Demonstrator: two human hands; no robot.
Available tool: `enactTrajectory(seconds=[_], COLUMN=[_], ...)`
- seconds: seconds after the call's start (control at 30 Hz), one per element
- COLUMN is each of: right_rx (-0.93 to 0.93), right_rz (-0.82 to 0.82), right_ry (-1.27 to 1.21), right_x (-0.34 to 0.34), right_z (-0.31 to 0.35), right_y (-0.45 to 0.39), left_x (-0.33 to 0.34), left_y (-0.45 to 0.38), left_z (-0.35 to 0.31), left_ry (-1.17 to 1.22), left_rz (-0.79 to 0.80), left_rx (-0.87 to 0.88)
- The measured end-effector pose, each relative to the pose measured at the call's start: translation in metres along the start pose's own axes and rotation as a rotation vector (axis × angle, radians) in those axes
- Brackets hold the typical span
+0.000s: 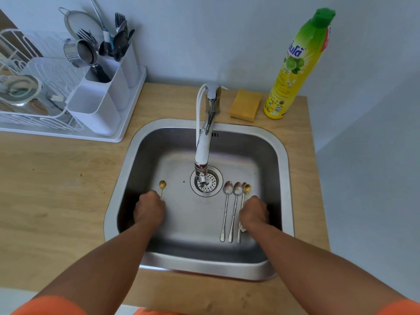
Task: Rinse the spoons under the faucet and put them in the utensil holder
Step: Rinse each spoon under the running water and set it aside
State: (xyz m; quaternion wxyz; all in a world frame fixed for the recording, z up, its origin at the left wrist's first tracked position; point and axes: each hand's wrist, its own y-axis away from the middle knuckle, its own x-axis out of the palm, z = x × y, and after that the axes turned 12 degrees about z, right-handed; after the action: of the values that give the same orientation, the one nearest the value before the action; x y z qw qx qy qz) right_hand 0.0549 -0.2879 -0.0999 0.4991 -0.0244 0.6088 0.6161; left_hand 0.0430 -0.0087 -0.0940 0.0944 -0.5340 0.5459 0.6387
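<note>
In the steel sink (284,169), my left hand (148,211) is curled over the handle of a small gold spoon (162,184) lying left of the drain. Right of the drain lie two long silver spoons (227,201) (237,189), a third silver one (244,185) and a second gold spoon (247,188). My right hand (254,212) is curled over the handle of that second gold spoon; the fingertips are hidden. The faucet (204,148) reaches over the drain, with no water stream visible. The white utensil holder (97,114) stands at the back left, its front compartment empty.
The holder's rear compartments hold forks, spoons and a small strainer (79,52). A white dish rack (34,92) sits left of it. A yellow sponge (245,105) and a dish soap bottle (295,64) stand behind the sink on the wooden counter (56,189).
</note>
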Motion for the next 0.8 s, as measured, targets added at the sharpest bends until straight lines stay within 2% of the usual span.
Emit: enactTrajectory(seconds=[0.23,0.53,0.7,0.8], right_rx=[0.008,0.006,-0.008,-0.132], right_rz=[-0.022,-0.033,-0.078,-0.128], right_ry=[0.012,0.007,0.003,0.037], right_x=[0.005,0.008,0.006,0.007], right_z=[0.0,0.0,0.008,0.02], right_y=[0.001,0.003,0.009,0.017], left_x=[-0.001,0.004,0.006,0.01], left_y=[-0.001,0.002,0.006,0.011], left_z=[0.0,-0.004,-0.016,-0.024], left_ry=[0.079,0.286,0.459,0.507], left_rz=[0.047,0.228,0.301,0.303], left_rx=[-0.049,-0.09,-0.033,0.03])
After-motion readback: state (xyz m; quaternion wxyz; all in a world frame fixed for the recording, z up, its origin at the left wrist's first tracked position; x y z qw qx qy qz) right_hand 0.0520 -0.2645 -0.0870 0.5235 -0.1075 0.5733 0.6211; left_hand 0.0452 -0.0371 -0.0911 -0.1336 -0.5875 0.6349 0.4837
